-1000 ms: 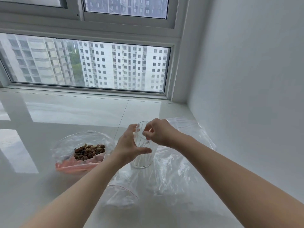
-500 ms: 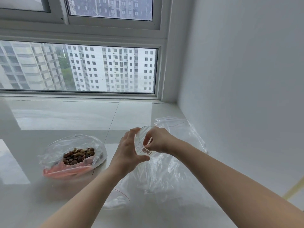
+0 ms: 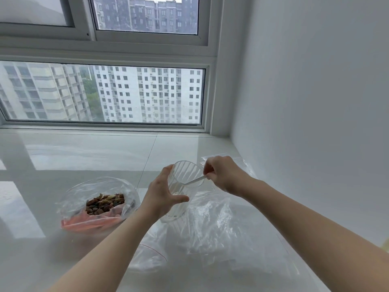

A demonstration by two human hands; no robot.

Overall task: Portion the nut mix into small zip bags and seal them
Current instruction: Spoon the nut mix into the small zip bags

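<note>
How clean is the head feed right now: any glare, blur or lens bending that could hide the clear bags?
Head view: daylight from the window throws bright glare on the glossy white counter; the crumpled clear plastic bags blend into it; wide-angle bending bows the window frame; the left hand holding the ribbed clear cup and the right hand pinching a white plastic utensil look sharp.

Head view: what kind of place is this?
Probably a high-rise flat, at a glossy white ledge under a window looking onto apartment towers. Nothing industrial: only a bag of nut mix, loose clear zip bags and a ribbed cup.
</note>
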